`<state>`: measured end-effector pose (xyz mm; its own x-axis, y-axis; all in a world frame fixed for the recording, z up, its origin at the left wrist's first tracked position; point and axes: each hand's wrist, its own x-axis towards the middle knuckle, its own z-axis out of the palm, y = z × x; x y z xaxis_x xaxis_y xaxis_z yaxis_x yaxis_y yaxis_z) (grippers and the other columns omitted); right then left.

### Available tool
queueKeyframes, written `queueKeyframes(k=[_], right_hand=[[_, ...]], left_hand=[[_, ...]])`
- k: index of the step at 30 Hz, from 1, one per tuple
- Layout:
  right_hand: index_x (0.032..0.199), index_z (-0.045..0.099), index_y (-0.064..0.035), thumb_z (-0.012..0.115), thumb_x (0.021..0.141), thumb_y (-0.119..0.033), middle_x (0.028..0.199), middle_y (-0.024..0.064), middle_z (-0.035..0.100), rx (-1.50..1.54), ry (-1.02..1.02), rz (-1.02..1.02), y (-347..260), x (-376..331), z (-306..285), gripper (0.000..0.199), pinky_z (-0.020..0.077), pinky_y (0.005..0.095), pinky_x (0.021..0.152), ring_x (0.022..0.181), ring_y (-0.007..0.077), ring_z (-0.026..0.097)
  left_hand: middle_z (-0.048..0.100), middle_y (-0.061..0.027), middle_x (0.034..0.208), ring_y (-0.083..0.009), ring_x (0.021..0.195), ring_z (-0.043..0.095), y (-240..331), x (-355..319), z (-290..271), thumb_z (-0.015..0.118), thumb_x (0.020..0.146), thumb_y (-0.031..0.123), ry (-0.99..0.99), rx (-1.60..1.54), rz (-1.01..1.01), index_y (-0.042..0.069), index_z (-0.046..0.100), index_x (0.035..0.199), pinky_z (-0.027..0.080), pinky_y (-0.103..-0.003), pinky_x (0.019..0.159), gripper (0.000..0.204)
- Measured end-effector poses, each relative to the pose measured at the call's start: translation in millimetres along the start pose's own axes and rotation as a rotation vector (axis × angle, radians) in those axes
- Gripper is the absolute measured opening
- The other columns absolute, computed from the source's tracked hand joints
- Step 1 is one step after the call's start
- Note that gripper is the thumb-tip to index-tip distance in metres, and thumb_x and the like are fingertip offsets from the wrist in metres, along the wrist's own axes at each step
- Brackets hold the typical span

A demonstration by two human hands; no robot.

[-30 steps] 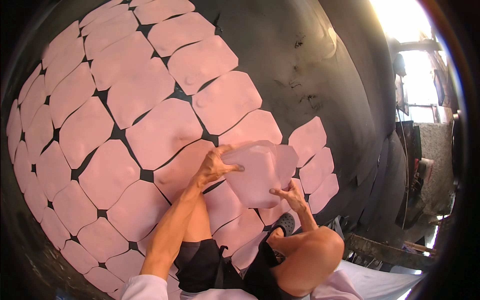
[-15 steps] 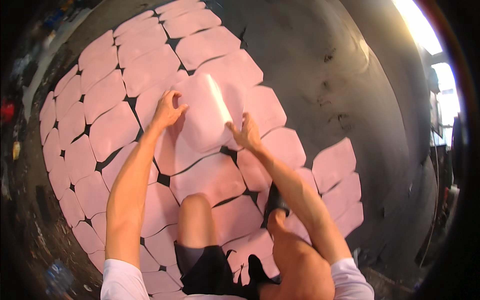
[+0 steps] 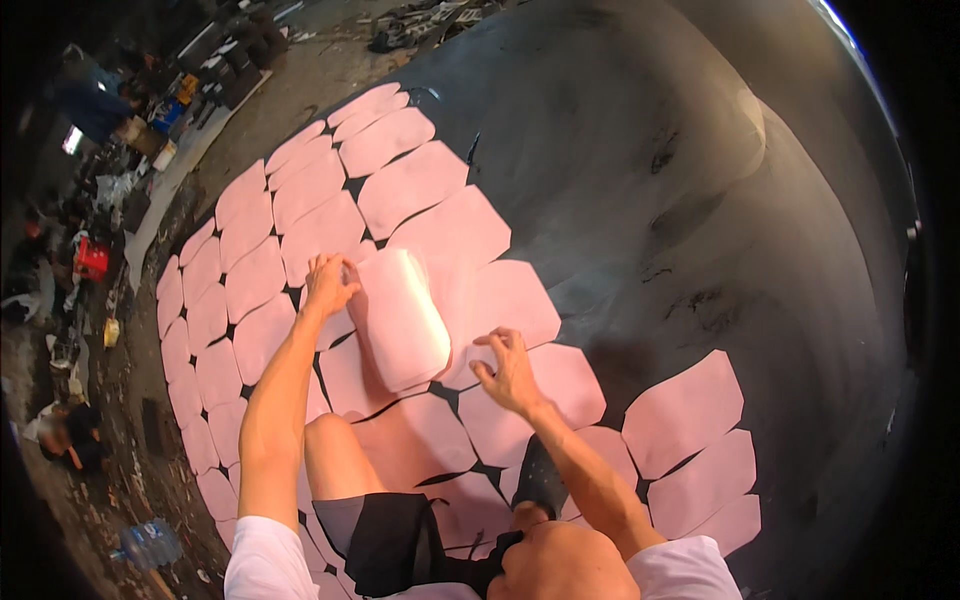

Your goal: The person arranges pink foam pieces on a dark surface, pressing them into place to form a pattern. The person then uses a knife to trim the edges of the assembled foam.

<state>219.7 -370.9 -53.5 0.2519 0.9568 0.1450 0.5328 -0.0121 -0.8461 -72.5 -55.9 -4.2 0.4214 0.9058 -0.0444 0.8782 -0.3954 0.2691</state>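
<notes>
A stack of glossy pale pink sheets [image 3: 405,320] with rounded corners rests on a spread of pink sheets, in front of me. My left hand [image 3: 330,285] is at the stack's far left corner, fingers bent and thumb apart, fingertips at or very near its edge. To the right of the stack, my right hand [image 3: 508,372] hovers over the laid-out sheets, fingers curved and thumb apart. A faint pale blur lies between it and the stack; I cannot tell whether that is a moving sheet. Under my right hand lies a pink sheet [image 3: 560,385].
The pink sheets lie in rows on a dark surface [image 3: 640,250] that reaches far to the right. A few more sheets [image 3: 685,415] lie at the right. On the left are a red container [image 3: 92,258], a clear plastic bottle [image 3: 150,543] and scattered debris.
The view has tilted up, so the stack appears lower. My right hand has moved away from the stack's right side. My left hand stays by its left edge.
</notes>
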Motion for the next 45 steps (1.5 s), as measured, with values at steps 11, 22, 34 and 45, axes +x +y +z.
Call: queueKeyframes(k=[11,22,34,45], right_hand=[[0.125,0.073,-0.0054,0.078,0.096,-0.014,0.127,0.0189,0.063,0.077,-0.020,-0.022,-10.1,-0.8,-12.5,0.031,0.0520,0.0504,0.105,0.118,0.0391,0.061],[0.161,0.056,-0.0062,0.058,0.111,-0.067,0.148,0.0121,0.068,1.670,0.122,0.792,-28.7,-102.3,-155.4,0.078,0.0580,0.0445,0.109,0.130,0.0245,0.069],[0.164,0.051,-0.0106,0.069,0.109,-0.019,0.156,0.0161,0.066,-0.165,-0.071,0.039,-46.0,16.4,-353.2,0.059,0.0546,0.0423,0.106,0.127,0.0372,0.071],[0.144,0.070,-0.0114,0.083,0.099,-0.024,0.094,0.0052,0.067,-0.348,-0.140,0.461,43.9,23.3,-385.0,0.048,0.0531,0.0383,0.072,0.075,0.0149,0.057]], left_hand=[[0.068,-0.0233,0.098,-0.0479,0.100,0.066,126.5,-74.9,25.7,0.064,0.096,0.005,0.323,0.032,0.022,0.002,0.065,0.106,0.053,-0.057,0.085,0.010],[0.061,0.0002,0.092,-0.0079,0.080,0.056,321.0,-237.3,-41.0,0.080,0.103,0.006,0.479,-1.105,-0.173,0.006,0.048,0.105,0.051,-0.028,0.072,0.032],[0.074,-0.0059,0.121,-0.0158,0.105,0.070,386.8,-209.3,30.1,0.085,0.100,0.024,-0.145,-1.549,-0.634,0.001,0.061,0.142,0.054,-0.034,0.091,0.053],[0.078,-0.0103,0.081,-0.0155,0.067,0.072,438.5,-222.2,117.3,0.093,0.093,0.014,-0.130,-1.472,-0.697,-0.009,0.077,0.107,0.061,-0.029,0.066,0.032]])
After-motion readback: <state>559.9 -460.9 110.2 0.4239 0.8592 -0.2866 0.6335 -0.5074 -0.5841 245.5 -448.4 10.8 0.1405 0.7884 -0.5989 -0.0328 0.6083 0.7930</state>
